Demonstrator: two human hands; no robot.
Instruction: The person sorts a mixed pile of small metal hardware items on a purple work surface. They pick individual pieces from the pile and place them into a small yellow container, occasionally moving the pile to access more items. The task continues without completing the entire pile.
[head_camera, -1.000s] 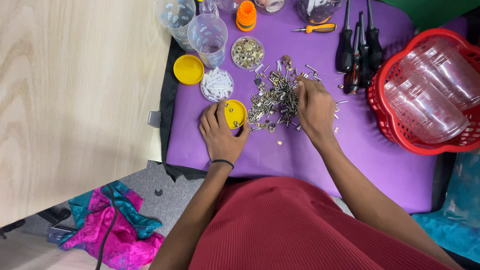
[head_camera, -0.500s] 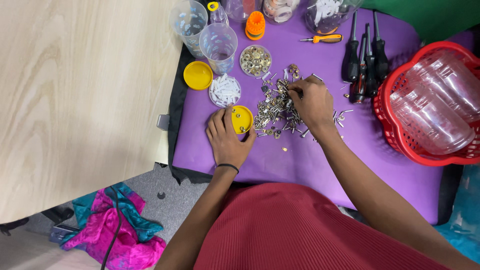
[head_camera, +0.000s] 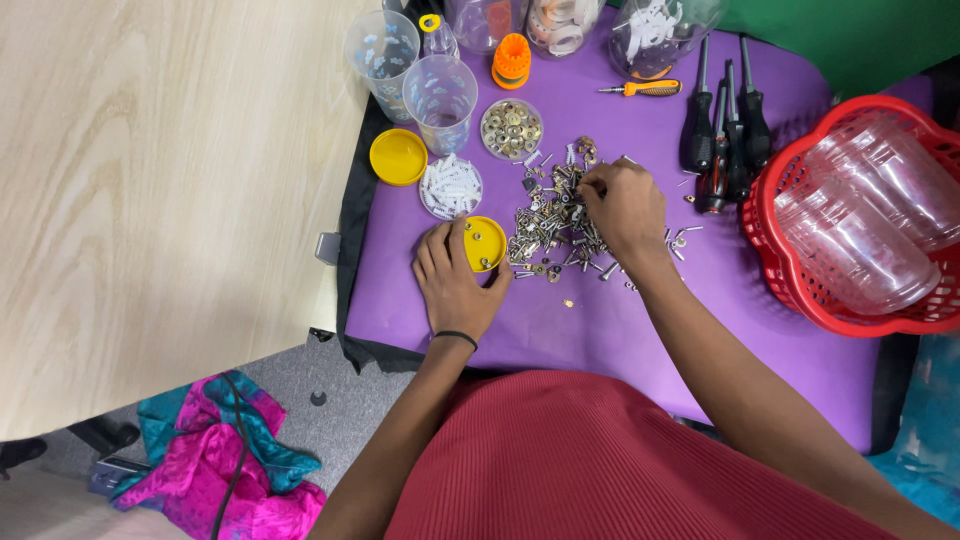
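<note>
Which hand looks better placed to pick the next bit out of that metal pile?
Probably the right hand: its fingertips are already in the pile of screws. The left hand rests on the yellow lid beside the pile, seemingly steadying it.

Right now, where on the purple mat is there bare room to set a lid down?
Free: the purple mat in front of the left hand and the screw pile. Crowded: the jars and lids beyond the pile, and around the right hand.
</note>
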